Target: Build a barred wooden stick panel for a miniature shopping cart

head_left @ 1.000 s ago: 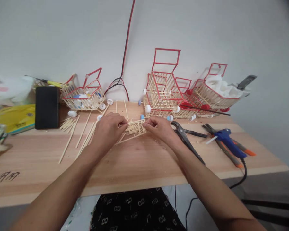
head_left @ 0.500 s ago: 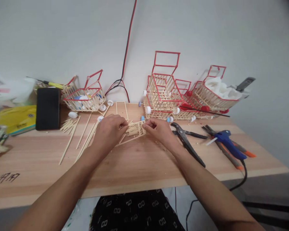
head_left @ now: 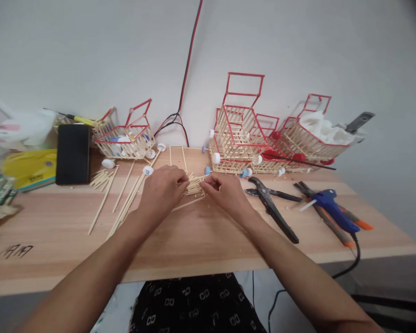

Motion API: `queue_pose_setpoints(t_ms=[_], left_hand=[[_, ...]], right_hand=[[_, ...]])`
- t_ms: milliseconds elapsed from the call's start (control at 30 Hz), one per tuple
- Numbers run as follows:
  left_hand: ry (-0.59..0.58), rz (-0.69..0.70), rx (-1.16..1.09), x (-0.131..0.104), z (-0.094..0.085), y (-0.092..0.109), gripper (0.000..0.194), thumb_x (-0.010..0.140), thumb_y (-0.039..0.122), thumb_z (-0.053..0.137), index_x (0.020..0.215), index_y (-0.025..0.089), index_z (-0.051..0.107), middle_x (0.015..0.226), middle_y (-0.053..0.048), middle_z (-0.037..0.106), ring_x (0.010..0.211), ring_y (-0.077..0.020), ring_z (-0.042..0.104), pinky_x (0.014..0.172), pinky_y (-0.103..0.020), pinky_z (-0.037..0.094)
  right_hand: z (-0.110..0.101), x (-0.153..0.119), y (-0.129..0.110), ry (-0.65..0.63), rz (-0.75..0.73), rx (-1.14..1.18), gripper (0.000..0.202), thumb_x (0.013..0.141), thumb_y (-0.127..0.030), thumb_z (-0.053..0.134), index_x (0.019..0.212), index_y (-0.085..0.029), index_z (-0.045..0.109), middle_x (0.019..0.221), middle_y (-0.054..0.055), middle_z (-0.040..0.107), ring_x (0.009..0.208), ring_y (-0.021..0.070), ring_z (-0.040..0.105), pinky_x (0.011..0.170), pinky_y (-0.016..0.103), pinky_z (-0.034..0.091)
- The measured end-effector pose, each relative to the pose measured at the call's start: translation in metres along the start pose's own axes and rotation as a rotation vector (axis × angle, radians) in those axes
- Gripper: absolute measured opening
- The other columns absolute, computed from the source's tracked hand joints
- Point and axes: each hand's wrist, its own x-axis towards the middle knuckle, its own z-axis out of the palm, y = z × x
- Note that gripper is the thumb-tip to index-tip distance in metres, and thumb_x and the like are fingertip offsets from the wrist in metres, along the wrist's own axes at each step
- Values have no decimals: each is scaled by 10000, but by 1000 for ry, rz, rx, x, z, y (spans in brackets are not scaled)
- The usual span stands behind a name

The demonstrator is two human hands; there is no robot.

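Over a pile of short thin wooden sticks [head_left: 195, 186], my left hand [head_left: 164, 187] and my right hand [head_left: 226, 190] face each other with thumb and forefinger pinched. A thin stick appears to run between the two pinches, though its ends are hidden by my fingers. Below the pile, a longer stick [head_left: 189, 203] lies at a slant on the table. A flat rectangular stick frame [head_left: 177, 147] rests behind my left hand. Long sticks [head_left: 126, 206] lie left of my left wrist.
Small stick carts with red trim [head_left: 244, 129] stand along the wall, another cart [head_left: 125, 141] at left. Pliers [head_left: 272, 208], a blue glue gun [head_left: 333, 208] and orange-handled pliers [head_left: 336, 226] lie right. A black phone [head_left: 73, 155] leans beside a yellow packet [head_left: 29, 169].
My right hand has moved left, closer to my left hand, over the stick pile. The whole view has shifted slightly, so things appear a little further right.
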Motion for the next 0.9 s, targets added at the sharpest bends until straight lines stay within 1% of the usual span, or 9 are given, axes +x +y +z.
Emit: queue_pose_setpoints(t_ms=[200,367,500,700,900], left_hand=[[1,2,4,-1,4,1,130,797,170,570,707,171,664,739,-55,677,708,-189,589,646,-301,381],[-22,-15,10,-2,2,3,146,799,176,557,695,174,660,742,-51,675,708,-185,587,644,-298,369],[-8,-24,26,-3,2,4,145,791,168,559,692,176,664,732,-41,675,701,-179,586,642,-295,361],[19,15,62,-4,5,1,138,785,166,570,685,180,664,713,-35,668,703,-180,583,639,-293,355],[16,3,53,-3,4,1,140,794,165,573,696,173,673,720,-38,669,720,-184,591,641,-294,359]], right_hand=[[5,-1,-1,10,-2,-32,177,822,-284,592,676,-185,590,662,3,627,599,122,501,579,251,321],[6,-2,-4,16,-6,-70,171,824,-263,575,672,-186,586,650,4,625,603,124,509,576,248,311],[6,-2,-3,5,-7,-105,181,818,-259,577,655,-181,583,629,-2,616,588,118,498,570,243,304],[6,-2,-2,-14,-9,-122,192,813,-266,589,643,-179,573,617,-8,602,588,118,496,566,244,297],[7,-3,-1,3,-19,-100,196,825,-291,591,664,-180,600,615,-11,599,572,113,477,557,247,287]])
